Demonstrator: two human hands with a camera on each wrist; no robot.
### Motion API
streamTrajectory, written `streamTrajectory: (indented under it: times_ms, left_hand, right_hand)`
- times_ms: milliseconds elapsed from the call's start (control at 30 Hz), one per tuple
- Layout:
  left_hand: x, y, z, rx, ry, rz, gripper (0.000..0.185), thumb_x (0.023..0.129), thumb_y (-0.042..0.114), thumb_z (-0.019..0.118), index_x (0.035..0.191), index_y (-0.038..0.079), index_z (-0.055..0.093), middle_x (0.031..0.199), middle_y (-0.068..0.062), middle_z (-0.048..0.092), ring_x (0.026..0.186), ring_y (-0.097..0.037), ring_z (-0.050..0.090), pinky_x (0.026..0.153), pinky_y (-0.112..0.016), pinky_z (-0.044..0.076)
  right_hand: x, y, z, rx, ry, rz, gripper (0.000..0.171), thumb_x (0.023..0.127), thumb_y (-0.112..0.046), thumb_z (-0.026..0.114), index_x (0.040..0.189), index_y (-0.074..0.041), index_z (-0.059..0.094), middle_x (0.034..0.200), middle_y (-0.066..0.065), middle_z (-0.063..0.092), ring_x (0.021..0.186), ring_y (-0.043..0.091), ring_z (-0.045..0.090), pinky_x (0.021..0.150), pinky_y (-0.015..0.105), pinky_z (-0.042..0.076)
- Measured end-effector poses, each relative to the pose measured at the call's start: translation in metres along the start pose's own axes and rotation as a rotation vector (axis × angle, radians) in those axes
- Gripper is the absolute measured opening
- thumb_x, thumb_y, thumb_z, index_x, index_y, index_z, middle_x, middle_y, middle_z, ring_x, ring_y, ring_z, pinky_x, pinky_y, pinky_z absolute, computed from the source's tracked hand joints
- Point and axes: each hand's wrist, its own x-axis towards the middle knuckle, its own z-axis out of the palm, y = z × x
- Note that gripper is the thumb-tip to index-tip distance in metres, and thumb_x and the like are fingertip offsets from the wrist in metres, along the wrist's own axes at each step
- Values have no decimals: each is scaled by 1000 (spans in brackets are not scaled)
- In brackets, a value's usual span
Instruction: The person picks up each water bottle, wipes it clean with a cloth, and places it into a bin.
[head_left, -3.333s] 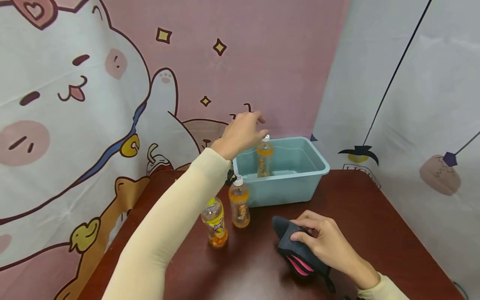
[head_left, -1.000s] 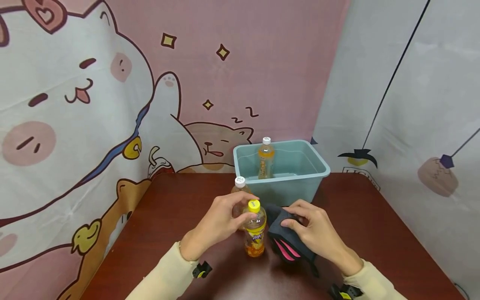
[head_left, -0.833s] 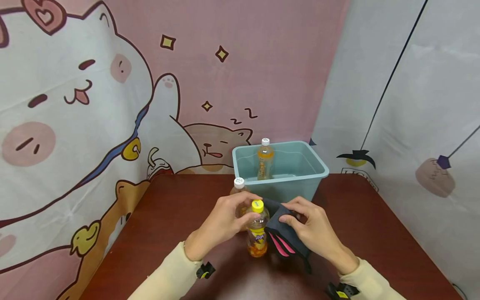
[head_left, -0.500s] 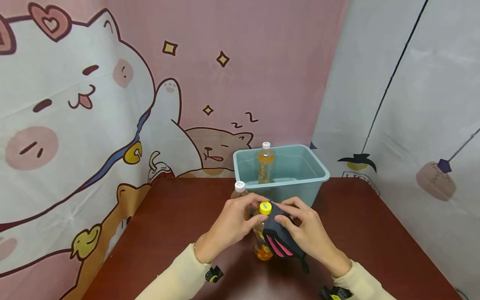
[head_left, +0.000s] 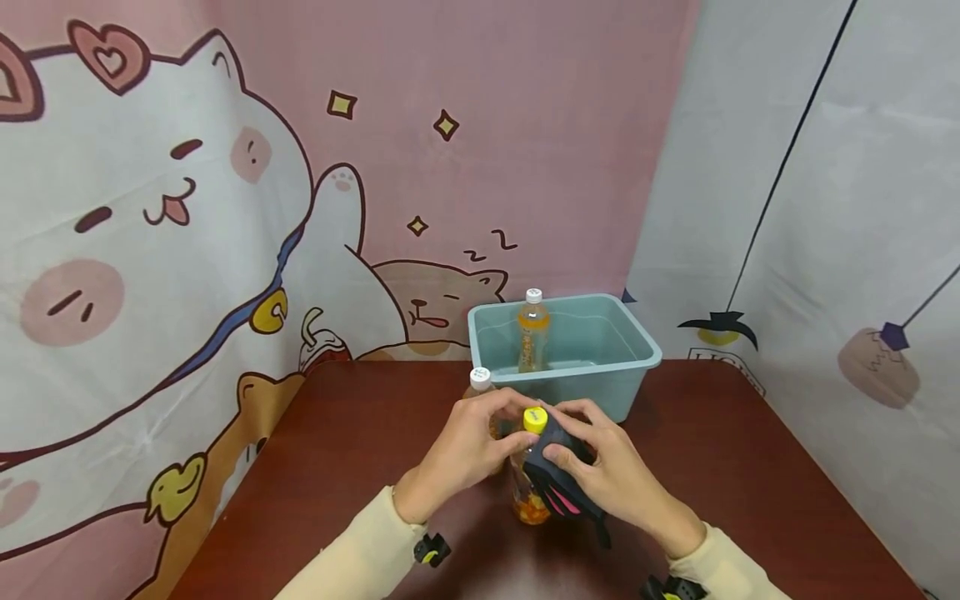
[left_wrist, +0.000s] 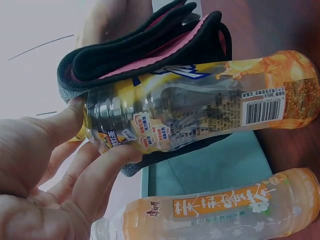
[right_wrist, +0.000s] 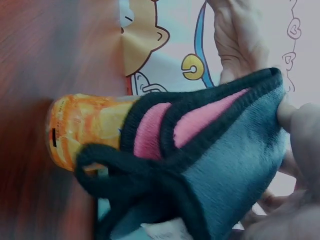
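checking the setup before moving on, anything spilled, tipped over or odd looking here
Nothing stands out. The yellow-capped bottle stands upright on the table, held by the left hand while the right hand presses a dark cloth against it. The white-capped bottle and the bottle in the tub are upright too; no spill shows.

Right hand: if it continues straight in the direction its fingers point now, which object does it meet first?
The right hand points left, pressing the dark cloth against the yellow-capped bottle. So it would push into that bottle first, then probably the left hand behind it.
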Motion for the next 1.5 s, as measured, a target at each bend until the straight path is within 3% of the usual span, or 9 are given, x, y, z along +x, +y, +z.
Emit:
streamTrajectory:
  times_ms: [133,233,400,533,767,1067,1233,1400,1500]
  left_hand:
    - [-2,-3,1,-10,8,1,41,99,16,95,137,18,81,119,0,89,109,-18,85,100,-50,72]
    - [-2,-4,2,-2,11,14,42,99,17,95,138,19,81,120,0,89,110,-17,86,101,-46,72]
    - [-2,-4,1,0,10,6,43,99,18,95,139,20,81,122,3,89,111,-15,85,102,-43,71]
    - [-2,-5,1,-22,-2,10,44,100,19,95,141,19,80,124,1,88,113,-16,86,103,-51,71]
    - [-1,-5,-1,-55,0,11,45,99,23,95,141,20,80,128,2,88,114,-19,86,99,-54,72]
    - [-2,-4,0,-58,-23,1,43,102,25,93,142,19,80,133,3,87,113,-14,85,98,-45,72]
    - [-2,-4,1,-55,-26,-10,43,102,24,92,142,19,79,133,3,86,114,-13,85,99,-37,71]
    - [-2,-3,1,-58,-23,-9,43,102,22,93,143,17,78,132,1,87,113,-16,85,100,-45,72]
    - [-2,-3,2,-48,-17,-10,43,102,22,93,142,19,79,130,1,87,113,-15,84,100,-51,72]
  right_hand:
    - [-2,0,3,-21,-34,24,61,109,-26,84,167,-18,66,150,-2,71,131,17,75,105,38,68]
    - [-2,0,4,-20,-16,28,62,108,-25,86,166,-18,67,148,-3,71,131,17,74,104,39,68]
    - [-2,1,5,13,7,15,62,105,-24,88,163,-14,69,141,-2,71,117,8,73,91,30,67]
    - [-2,2,2,62,3,-4,64,104,-22,89,164,-13,68,137,1,71,101,3,71,77,25,65]
    - [-1,8,-2,26,1,-69,73,99,-29,91,165,-13,66,130,0,72,96,1,67,73,21,59]
    - [-8,17,-2,-4,20,-122,76,96,-33,90,164,-8,67,123,-3,75,91,0,63,73,15,52]
    - [-9,19,-4,-4,11,-108,77,90,-25,96,160,-7,70,117,-7,75,85,-1,59,69,16,50]
    - [-13,24,-3,-2,-98,-32,61,88,-20,99,144,-3,81,110,-9,74,81,-2,56,66,19,52]
    - [-17,30,0,-13,-201,10,46,92,-26,98,133,-9,86,106,-10,72,80,-3,55,66,20,52]
